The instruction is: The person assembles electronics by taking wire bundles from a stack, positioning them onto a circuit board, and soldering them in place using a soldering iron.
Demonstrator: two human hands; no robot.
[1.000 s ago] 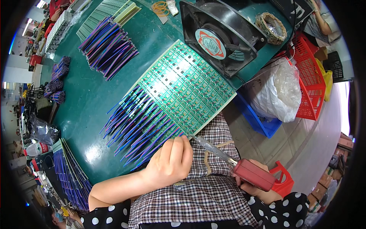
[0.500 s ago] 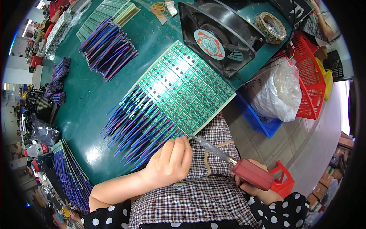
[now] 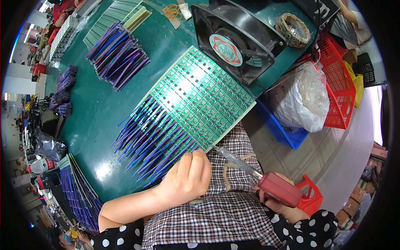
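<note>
My left hand [image 3: 188, 173] is closed in a pinch at the near corner of a green circuit board panel [image 3: 208, 96]; what its fingertips hold is hidden. Thin blue, purple and black wires [image 3: 146, 141] fan out from the panel's left side, beside that hand. In my right hand [image 3: 273, 202] is the red handle of a soldering iron [image 3: 278, 189]. Its metal shaft slants up-left, with the tip near the panel's corner by my left fingertips. The panel lies tilted across the green table [image 3: 87, 137], its near edge reaching over my checked apron [image 3: 208, 221].
A black fan [image 3: 237, 41] stands behind the panel, next to a tape roll [image 3: 293, 30]. Cut wire bundles [image 3: 116, 56] and more boards [image 3: 112, 18] lie at the far left. At the right are a blue crate [image 3: 287, 135], a white plastic bag [image 3: 302, 100] and red baskets [image 3: 339, 89].
The view has shifted slightly. The soldering iron's handle sits a little lower and further right, its tip still near the panel's corner. My left hand keeps its pinch there.
</note>
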